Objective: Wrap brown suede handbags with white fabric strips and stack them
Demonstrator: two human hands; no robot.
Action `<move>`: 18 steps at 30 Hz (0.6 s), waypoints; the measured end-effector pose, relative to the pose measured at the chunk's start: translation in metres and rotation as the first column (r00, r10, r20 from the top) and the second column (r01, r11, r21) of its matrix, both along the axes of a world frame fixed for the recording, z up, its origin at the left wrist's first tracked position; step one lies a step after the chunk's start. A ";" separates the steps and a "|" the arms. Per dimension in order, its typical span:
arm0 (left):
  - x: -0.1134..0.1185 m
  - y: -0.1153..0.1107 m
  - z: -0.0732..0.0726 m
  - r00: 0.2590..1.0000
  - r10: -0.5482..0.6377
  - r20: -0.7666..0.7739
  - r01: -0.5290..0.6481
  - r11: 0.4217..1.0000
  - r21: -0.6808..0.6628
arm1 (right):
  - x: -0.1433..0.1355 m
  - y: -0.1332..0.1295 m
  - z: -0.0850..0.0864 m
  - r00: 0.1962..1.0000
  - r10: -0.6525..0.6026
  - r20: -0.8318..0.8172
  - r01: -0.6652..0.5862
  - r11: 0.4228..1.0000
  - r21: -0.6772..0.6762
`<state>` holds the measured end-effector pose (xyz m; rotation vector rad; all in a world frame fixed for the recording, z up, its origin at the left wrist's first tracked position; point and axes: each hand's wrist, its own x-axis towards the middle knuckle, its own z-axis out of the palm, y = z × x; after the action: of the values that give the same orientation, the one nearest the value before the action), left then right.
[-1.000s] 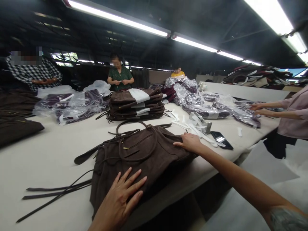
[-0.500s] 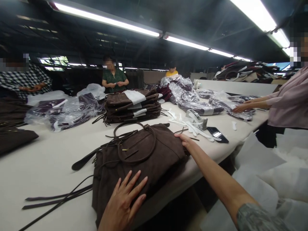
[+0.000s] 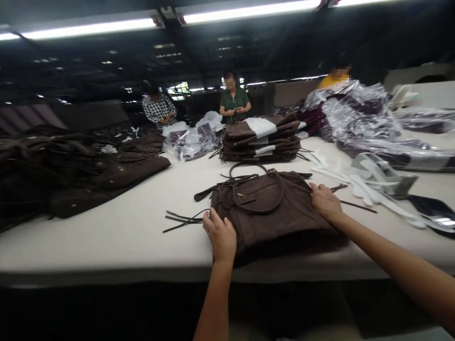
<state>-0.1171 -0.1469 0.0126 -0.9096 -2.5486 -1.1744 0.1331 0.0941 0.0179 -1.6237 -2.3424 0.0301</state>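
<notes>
A dark brown bag (image 3: 270, 213) lies flat near the table's front edge, its looped handles folded over its upper side and thin straps trailing to the left. At the bag's left edge is my left hand (image 3: 221, 234), fingers bent and gripping that side. My right hand (image 3: 325, 201) holds the bag's right edge, the thumb and fingers closed over it. The undersides of both grips are hidden by the bag.
Behind stands a stack of brown bags (image 3: 261, 139) with white wraps. A pile of brown bags (image 3: 106, 175) fills the left. White strips (image 3: 373, 187), a tape dispenser (image 3: 401, 184), a phone (image 3: 433, 210) and plastic-wrapped bags (image 3: 359, 113) are rightward. People stand beyond.
The view has swung left. My left hand has gone from lying spread on the bag's front to gripping its left edge. My right hand stays at the right edge.
</notes>
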 end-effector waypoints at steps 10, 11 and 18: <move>-0.020 0.032 0.015 0.991 0.105 0.082 -0.078 0.957 -0.280 | -0.010 0.016 -0.010 0.999 -0.045 -0.025 0.047 0.996 0.078; -0.022 0.037 0.015 0.990 0.104 0.095 -0.072 0.953 -0.294 | -0.011 0.020 -0.007 0.994 -0.101 -0.032 0.100 0.995 -0.020; -0.036 0.060 0.008 0.985 0.056 0.164 -0.024 0.981 -0.191 | -0.024 0.045 0.000 0.944 -0.254 -0.210 0.221 0.961 -0.168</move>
<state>-0.1529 -0.0874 0.0204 -0.8238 -2.8397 -1.0538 0.1090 0.1396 0.0176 -1.8520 -1.9980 0.3245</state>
